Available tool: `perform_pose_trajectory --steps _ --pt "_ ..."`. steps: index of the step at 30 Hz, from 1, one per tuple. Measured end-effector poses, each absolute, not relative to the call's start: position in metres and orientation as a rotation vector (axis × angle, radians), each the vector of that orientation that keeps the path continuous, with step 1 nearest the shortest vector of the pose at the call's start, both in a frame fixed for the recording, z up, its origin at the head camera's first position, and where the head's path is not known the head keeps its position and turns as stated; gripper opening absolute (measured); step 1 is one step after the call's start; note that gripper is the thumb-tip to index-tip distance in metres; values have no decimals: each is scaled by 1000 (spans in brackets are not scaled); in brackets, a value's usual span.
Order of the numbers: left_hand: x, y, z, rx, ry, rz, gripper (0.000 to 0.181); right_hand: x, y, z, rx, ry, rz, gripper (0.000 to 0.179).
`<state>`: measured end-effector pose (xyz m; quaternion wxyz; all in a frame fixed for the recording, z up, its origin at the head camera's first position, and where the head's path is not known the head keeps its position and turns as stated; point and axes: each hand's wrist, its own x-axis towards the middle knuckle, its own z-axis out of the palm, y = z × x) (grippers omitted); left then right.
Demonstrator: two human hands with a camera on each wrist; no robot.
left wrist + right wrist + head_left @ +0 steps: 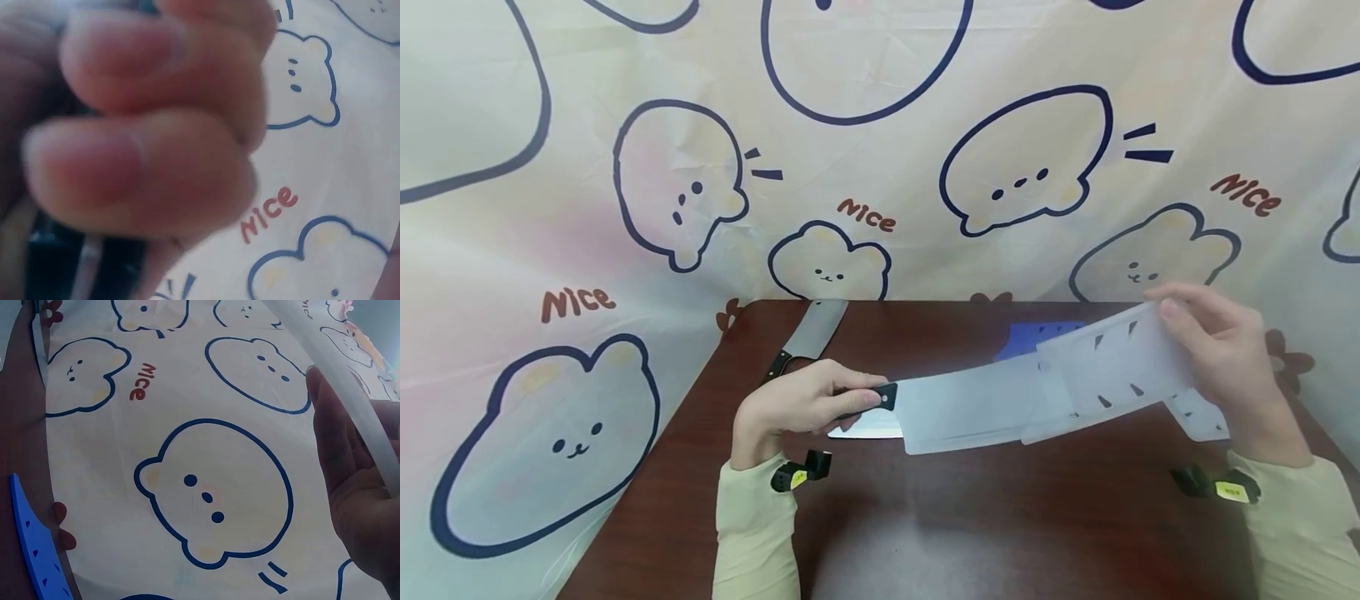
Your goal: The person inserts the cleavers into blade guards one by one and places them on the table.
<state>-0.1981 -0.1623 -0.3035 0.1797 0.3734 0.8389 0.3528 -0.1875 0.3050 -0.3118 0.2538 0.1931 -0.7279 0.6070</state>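
Gripping a black-handled knife (966,406) in the left hand (805,404), pinching a see-through cover (1112,367) by its far end with the right hand (1228,354). Holding both up over the table (955,533), kinda end to end, overlapping a bit midway.

Pale sleeves (756,533), black wrist cameras (784,478)

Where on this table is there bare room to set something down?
Widest: the near table, between left sleeve and right sleeve, in front of the held cleaver. Smaller: the back strip between the far-left cleaver and blue blade guard. Crowded: right, around that and a white guard, and beneath the left hand, where a bright strip shows.
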Motion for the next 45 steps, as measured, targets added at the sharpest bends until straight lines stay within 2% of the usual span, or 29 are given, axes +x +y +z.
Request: perform_pose_trajectory --steps 6,11,16,29,41,45 --pt "-200 -154 -305 1154 2425 997 23 -191 305 -310 481 -1939 1613 29" --pt "-200 -156 -307 1126 2457 1039 28 -192 299 -306 557 -1837 1713 29" --pt "-201 -158 -308 1085 2484 1051 30 -189 292 -307 449 -1951 1645 30" --pt "-211 -124 -316 1181 2490 983 20 -192 267 -332 292 -2257 1422 30" --pt "-213 -112 -319 1204 2527 1017 18 -192 267 -331 210 -2244 1407 32" --pt "-213 -105 -323 1216 2510 1028 18 -192 252 -337 266 -2285 1437 32"
